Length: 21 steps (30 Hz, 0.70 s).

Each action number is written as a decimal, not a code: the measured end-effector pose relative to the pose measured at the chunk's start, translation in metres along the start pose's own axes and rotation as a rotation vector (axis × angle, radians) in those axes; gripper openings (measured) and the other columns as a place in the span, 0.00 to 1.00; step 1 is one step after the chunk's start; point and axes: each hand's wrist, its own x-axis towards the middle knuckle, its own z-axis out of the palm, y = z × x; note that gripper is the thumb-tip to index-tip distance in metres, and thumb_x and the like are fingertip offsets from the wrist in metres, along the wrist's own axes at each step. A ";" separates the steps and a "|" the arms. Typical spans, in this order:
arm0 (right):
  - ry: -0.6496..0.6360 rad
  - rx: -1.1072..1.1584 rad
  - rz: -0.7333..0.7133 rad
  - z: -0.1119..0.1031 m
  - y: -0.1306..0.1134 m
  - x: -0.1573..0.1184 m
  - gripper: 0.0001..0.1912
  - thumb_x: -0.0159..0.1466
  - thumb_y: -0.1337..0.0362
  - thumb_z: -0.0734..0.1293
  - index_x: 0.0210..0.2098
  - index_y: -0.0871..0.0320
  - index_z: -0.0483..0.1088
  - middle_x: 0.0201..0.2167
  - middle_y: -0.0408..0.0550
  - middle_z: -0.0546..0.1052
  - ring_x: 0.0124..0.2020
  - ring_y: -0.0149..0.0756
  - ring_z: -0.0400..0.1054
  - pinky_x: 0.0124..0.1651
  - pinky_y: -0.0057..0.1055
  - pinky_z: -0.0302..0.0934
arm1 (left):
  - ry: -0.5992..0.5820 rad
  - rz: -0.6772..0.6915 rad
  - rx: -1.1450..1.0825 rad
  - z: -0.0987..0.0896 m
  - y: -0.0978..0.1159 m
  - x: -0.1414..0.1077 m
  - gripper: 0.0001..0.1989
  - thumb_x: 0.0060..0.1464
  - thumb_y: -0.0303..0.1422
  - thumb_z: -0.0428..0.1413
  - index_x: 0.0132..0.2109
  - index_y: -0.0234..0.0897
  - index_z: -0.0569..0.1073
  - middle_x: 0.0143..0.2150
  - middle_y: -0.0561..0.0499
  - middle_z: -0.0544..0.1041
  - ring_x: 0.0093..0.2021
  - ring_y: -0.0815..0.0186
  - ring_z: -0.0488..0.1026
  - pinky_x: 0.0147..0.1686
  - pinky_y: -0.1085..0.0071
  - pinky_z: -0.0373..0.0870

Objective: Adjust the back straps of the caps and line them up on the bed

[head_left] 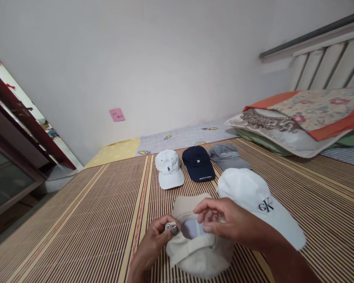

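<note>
A beige cap [200,255] lies in front of me on the striped mat, its inside facing up, its brim pointing away and its strap toward me. My left hand [156,239] pinches the cap's left edge beside a metal buckle [172,228]. Over the cap's right side is my right hand [221,220], fingers curled and thumb apart from them, with nothing visible between them. Just right of it sits a white cap with black letters [244,184], partly behind my right wrist.
Farther back lie a white cap [168,169], a navy cap [198,163] and a grey cap [228,157]. Pillows [283,129] are stacked at the right beside a railing. A pink note [117,114] is on the wall. A doorway stands at the left.
</note>
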 end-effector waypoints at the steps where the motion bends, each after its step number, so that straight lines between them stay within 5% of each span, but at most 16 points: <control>1: 0.013 -0.089 0.005 0.003 -0.003 0.000 0.16 0.62 0.57 0.73 0.48 0.55 0.77 0.43 0.48 0.80 0.42 0.39 0.72 0.46 0.34 0.64 | 0.003 0.006 0.006 0.001 0.001 0.000 0.18 0.55 0.47 0.65 0.37 0.35 0.77 0.32 0.52 0.73 0.33 0.68 0.63 0.34 0.72 0.59; 5: -0.046 -0.265 0.052 0.015 -0.013 -0.001 0.14 0.59 0.56 0.75 0.43 0.53 0.79 0.39 0.44 0.81 0.41 0.40 0.72 0.43 0.34 0.60 | 0.012 0.013 -0.027 0.002 0.000 -0.001 0.19 0.57 0.48 0.63 0.35 0.35 0.74 0.30 0.54 0.70 0.30 0.69 0.60 0.32 0.73 0.57; 10: -0.023 -0.388 0.110 0.023 -0.023 -0.007 0.05 0.58 0.66 0.73 0.35 0.54 0.77 0.37 0.42 0.77 0.42 0.39 0.69 0.44 0.33 0.57 | 0.033 -0.012 -0.078 0.000 -0.005 0.000 0.21 0.57 0.50 0.63 0.34 0.36 0.71 0.27 0.57 0.65 0.27 0.71 0.55 0.28 0.74 0.54; 17: -0.122 0.206 -0.015 0.016 -0.020 -0.009 0.11 0.60 0.59 0.75 0.37 0.57 0.72 0.28 0.41 0.76 0.29 0.31 0.68 0.31 0.26 0.58 | 0.043 0.016 -0.069 -0.005 -0.003 -0.004 0.18 0.58 0.48 0.63 0.33 0.35 0.74 0.29 0.55 0.68 0.29 0.70 0.59 0.31 0.73 0.57; 21: -0.039 0.193 -0.087 0.016 -0.020 -0.007 0.07 0.66 0.60 0.69 0.38 0.58 0.73 0.32 0.42 0.78 0.29 0.29 0.71 0.35 0.26 0.61 | 0.026 0.023 -0.062 -0.004 -0.003 -0.003 0.16 0.59 0.45 0.62 0.36 0.35 0.77 0.30 0.53 0.71 0.31 0.69 0.62 0.33 0.72 0.59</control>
